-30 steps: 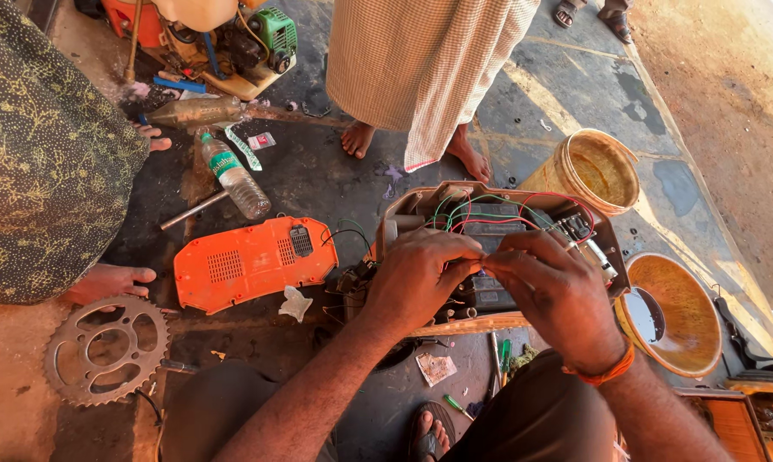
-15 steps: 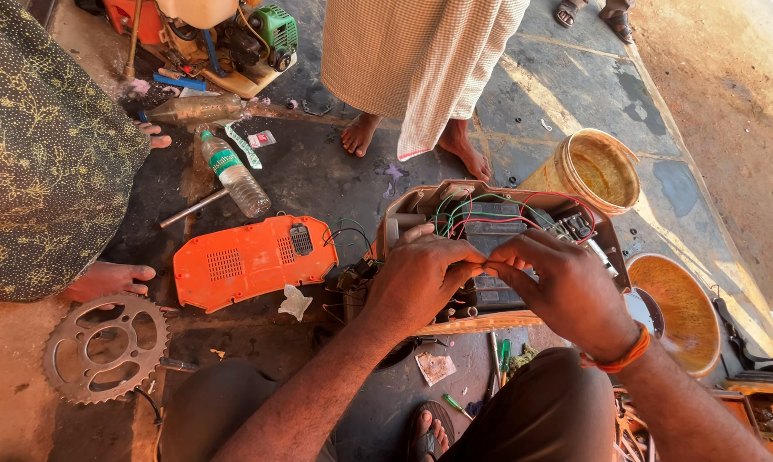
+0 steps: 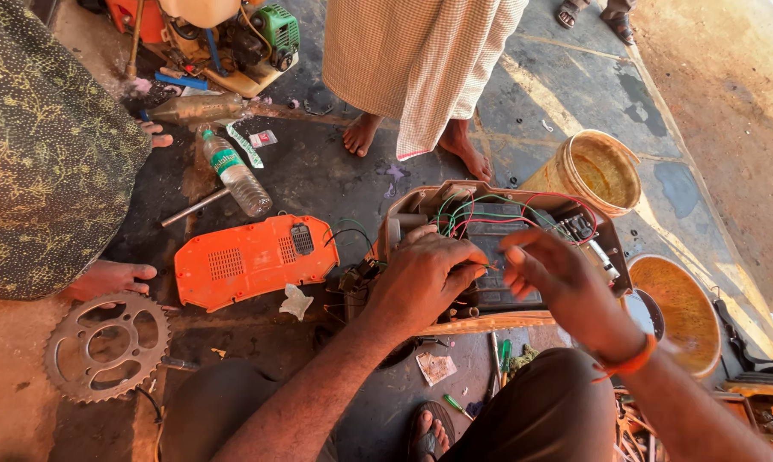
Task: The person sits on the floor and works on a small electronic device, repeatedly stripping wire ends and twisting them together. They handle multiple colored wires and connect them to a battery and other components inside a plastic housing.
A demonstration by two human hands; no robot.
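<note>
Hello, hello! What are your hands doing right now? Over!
Left hand resting on the open device. Right hand over its wires, blurred. Orange cover lying off beside it.

We count one orange cover [image 3: 254, 259], one sprocket [image 3: 106, 346], one plastic bottle [image 3: 234, 172], one yellow bucket [image 3: 599, 174], one opened device [image 3: 499, 248], and two hands at work on it.

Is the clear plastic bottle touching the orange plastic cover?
Apart. The head view shows dark floor between the clear plastic bottle and the orange plastic cover.
</note>
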